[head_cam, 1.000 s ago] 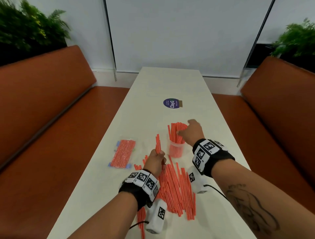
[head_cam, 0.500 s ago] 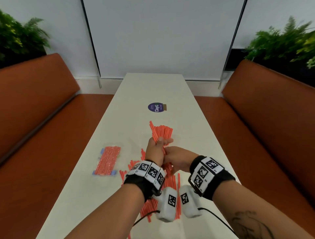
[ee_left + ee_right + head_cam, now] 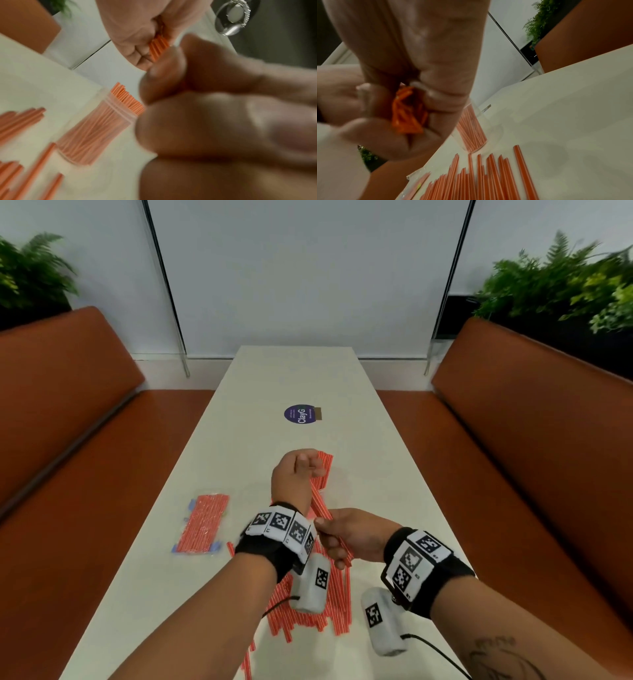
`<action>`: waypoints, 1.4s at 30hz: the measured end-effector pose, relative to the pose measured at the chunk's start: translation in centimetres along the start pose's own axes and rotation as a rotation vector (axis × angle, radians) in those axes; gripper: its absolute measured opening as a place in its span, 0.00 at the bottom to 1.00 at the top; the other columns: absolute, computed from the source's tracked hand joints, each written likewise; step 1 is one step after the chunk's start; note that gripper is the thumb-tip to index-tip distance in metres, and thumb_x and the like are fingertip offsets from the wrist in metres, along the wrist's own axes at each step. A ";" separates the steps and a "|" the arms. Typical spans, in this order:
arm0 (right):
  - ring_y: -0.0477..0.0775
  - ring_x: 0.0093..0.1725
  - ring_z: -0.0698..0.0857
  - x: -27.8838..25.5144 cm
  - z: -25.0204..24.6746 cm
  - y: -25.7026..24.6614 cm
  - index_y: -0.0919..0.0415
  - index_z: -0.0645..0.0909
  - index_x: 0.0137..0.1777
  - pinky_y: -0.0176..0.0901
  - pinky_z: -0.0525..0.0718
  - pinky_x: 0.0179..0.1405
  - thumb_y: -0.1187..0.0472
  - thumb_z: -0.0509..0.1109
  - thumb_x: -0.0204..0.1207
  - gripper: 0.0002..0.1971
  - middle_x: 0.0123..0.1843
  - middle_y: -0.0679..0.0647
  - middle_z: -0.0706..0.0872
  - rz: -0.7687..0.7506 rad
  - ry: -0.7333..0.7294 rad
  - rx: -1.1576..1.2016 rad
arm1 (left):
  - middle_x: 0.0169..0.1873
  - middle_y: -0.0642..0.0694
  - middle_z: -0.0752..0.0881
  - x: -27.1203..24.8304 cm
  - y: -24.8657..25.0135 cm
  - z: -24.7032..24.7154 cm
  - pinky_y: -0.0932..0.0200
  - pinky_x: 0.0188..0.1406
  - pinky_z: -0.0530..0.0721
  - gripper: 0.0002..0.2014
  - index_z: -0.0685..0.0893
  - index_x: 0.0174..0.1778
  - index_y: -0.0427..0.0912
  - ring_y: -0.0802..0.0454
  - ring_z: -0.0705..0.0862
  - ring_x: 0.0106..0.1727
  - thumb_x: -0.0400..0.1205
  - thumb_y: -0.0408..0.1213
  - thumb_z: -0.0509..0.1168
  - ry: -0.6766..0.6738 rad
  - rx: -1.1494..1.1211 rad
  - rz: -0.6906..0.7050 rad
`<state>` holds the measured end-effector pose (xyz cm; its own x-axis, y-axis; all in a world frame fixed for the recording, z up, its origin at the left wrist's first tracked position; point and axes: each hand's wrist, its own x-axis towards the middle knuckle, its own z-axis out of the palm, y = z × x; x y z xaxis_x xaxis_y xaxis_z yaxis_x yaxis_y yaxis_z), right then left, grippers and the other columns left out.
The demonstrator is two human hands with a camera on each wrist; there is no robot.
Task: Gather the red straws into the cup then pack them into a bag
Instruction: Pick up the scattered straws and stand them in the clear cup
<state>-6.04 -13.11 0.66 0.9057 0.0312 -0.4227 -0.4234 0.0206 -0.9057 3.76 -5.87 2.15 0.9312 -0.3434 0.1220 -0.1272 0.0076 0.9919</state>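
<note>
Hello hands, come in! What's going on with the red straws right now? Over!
Both hands, left and right, grip one straw bundle. Cup part full. Loose straws on table. Nothing blocking.

A small bundle of red straws [image 3: 320, 503] runs slanted between my two hands above the table: my left hand [image 3: 294, 475] grips its far end, my right hand [image 3: 346, 537] grips its near end. The clear plastic cup [image 3: 96, 129] stands upright on the table just beyond my hands, packed with red straws whose tips rise above its rim. Loose red straws [image 3: 489, 175] lie flat on the table under my wrists, roughly parallel, in a scattered heap. To the left, well apart from the heap, a clear bag [image 3: 203, 523] with blue corners lies flat, filled with red straws.
</note>
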 end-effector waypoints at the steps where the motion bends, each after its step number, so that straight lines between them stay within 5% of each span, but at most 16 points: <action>1: 0.43 0.18 0.69 -0.1 0.0 -0.1 0.57 0.69 0.36 0.36 0.76 0.20 0.57 0.55 0.86 0.16 0.21 0.47 0.69 -0.004 0.014 0.000 | 0.36 0.50 0.85 -0.2 -0.2 0.0 0.65 0.39 0.79 0.13 0.83 0.50 0.39 0.56 0.84 0.34 0.87 0.35 0.51 -0.008 0.032 0.016; 6: 0.45 0.21 0.66 0.0 0.3 0.2 0.56 0.67 0.41 0.38 0.72 0.21 0.53 0.56 0.85 0.11 0.25 0.49 0.66 0.028 0.105 -0.127 | 0.33 0.51 0.84 -0.5 -1.5 -0.6 0.68 0.39 0.79 0.15 0.86 0.49 0.33 0.56 0.83 0.35 0.86 0.31 0.52 -0.094 0.105 -0.044; 10: 0.48 0.24 0.73 0.1 0.5 0.3 0.58 0.69 0.43 0.41 0.78 0.28 0.51 0.54 0.86 0.13 0.28 0.50 0.74 0.036 0.195 -0.380 | 0.41 0.45 0.82 0.3 -1.0 -1.7 0.61 0.44 0.76 0.13 0.81 0.43 0.41 0.48 0.80 0.47 0.87 0.38 0.53 -0.274 0.247 -0.032; 12: 0.48 0.29 0.73 0.4 0.0 -0.5 0.61 0.74 0.53 0.38 0.75 0.32 0.52 0.52 0.86 0.14 0.37 0.52 0.80 0.021 0.277 -0.572 | 0.51 0.42 0.82 1.3 -0.9 -2.4 0.57 0.52 0.77 0.10 0.80 0.53 0.42 0.47 0.80 0.55 0.87 0.39 0.54 -0.220 0.365 -0.015; 14: 0.56 0.38 0.78 0.8 -0.8 -1.5 0.63 0.73 0.66 0.46 0.82 0.39 0.51 0.50 0.86 0.19 0.53 0.64 0.85 0.000 0.339 -0.624 | 0.66 0.42 0.80 2.4 -1.2 -3.0 0.53 0.66 0.74 0.15 0.77 0.67 0.40 0.45 0.78 0.67 0.86 0.36 0.56 -0.136 0.428 -0.075; 17: 0.63 0.55 0.84 1.4 -1.7 -3.5 0.60 0.66 0.75 0.54 0.84 0.53 0.51 0.50 0.86 0.21 0.66 0.65 0.81 -0.087 0.484 -0.533 | 0.70 0.41 0.78 3.6 -2.1 -3.2 0.53 0.70 0.73 0.19 0.73 0.72 0.38 0.44 0.77 0.71 0.84 0.32 0.59 -0.136 0.497 -0.159; 20: 0.54 0.47 0.83 3.0 -2.6 -5.3 0.60 0.71 0.66 0.42 0.84 0.46 0.55 0.54 0.86 0.14 0.53 0.57 0.83 -0.267 0.616 -0.424 | 0.70 0.40 0.78 3.9 -3.1 -2.7 0.53 0.70 0.74 0.21 0.73 0.73 0.38 0.44 0.77 0.71 0.82 0.30 0.61 -0.143 0.510 -0.184; 22: 0.50 0.35 0.81 4.6 -2.7 -5.9 0.59 0.73 0.51 0.29 0.81 0.29 0.57 0.56 0.85 0.06 0.40 0.52 0.81 -0.341 0.661 -0.446 | 0.70 0.41 0.79 4.0 -3.8 -2.4 0.54 0.69 0.74 0.22 0.73 0.73 0.39 0.44 0.79 0.69 0.82 0.31 0.63 -0.122 0.496 -0.199; 25: 0.47 0.33 0.80 7.0 -2.4 -5.8 0.61 0.74 0.45 0.34 0.77 0.30 0.60 0.60 0.83 0.07 0.37 0.52 0.80 -0.349 0.690 -0.509 | 0.69 0.41 0.80 3.9 -4.6 -2.3 0.55 0.68 0.74 0.20 0.75 0.71 0.38 0.44 0.79 0.68 0.82 0.32 0.63 -0.094 0.460 -0.213; 29: 0.61 0.52 0.86 9.0 -1.8 -5.4 0.68 0.80 0.55 0.46 0.80 0.49 0.63 0.64 0.80 0.10 0.52 0.63 0.86 -0.199 0.604 -0.633 | 0.69 0.41 0.80 3.8 -5.1 -2.5 0.56 0.69 0.73 0.19 0.77 0.70 0.37 0.45 0.79 0.69 0.82 0.35 0.63 -0.080 0.498 -0.201; 32: 0.58 0.46 0.84 10.0 -2.0 -5.6 0.62 0.80 0.44 0.39 0.75 0.40 0.63 0.69 0.74 0.03 0.42 0.58 0.84 -0.061 0.587 -0.795 | 0.70 0.41 0.80 3.8 -5.2 -2.4 0.55 0.71 0.72 0.19 0.77 0.69 0.38 0.45 0.78 0.71 0.82 0.38 0.63 -0.077 0.538 -0.195; 36: 0.49 0.32 0.77 10.0 -3.2 -6.3 0.62 0.71 0.29 0.32 0.69 0.23 0.67 0.69 0.72 0.13 0.30 0.51 0.75 0.052 0.704 -0.869 | 0.71 0.44 0.78 4.0 -5.2 -2.5 0.53 0.72 0.74 0.20 0.77 0.70 0.41 0.46 0.78 0.71 0.82 0.39 0.64 -0.080 0.585 -0.189; 38: 0.55 0.45 0.82 9.2 -3.6 -6.5 0.65 0.78 0.42 0.39 0.81 0.37 0.71 0.66 0.74 0.02 0.44 0.56 0.81 -0.006 0.795 -0.808 | 0.73 0.46 0.76 4.3 -5.2 -2.6 0.51 0.72 0.75 0.22 0.74 0.72 0.43 0.47 0.78 0.71 0.81 0.39 0.65 -0.095 0.618 -0.159; 40: 0.59 0.61 0.81 8.5 -4.3 -6.0 0.63 0.77 0.63 0.48 0.83 0.58 0.70 0.64 0.76 0.16 0.64 0.60 0.77 -0.110 0.915 -0.726 | 0.77 0.46 0.71 4.5 -4.9 -2.7 0.48 0.75 0.73 0.28 0.68 0.77 0.44 0.48 0.73 0.75 0.80 0.38 0.65 -0.140 0.707 -0.059; 42: 0.59 0.71 0.74 8.1 -4.6 -5.3 0.58 0.69 0.74 0.51 0.78 0.66 0.68 0.63 0.77 0.24 0.73 0.59 0.71 -0.190 0.955 -0.776 | 0.80 0.48 0.64 4.8 -4.4 -2.7 0.47 0.79 0.66 0.32 0.61 0.80 0.45 0.49 0.66 0.80 0.80 0.38 0.65 -0.192 0.836 0.080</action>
<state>3.62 -17.55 1.93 0.7409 -0.6531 0.1570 -0.4555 -0.6603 -0.5971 9.72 -5.02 -1.52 0.8444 -0.5248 0.1078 -0.4701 -0.6293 0.6189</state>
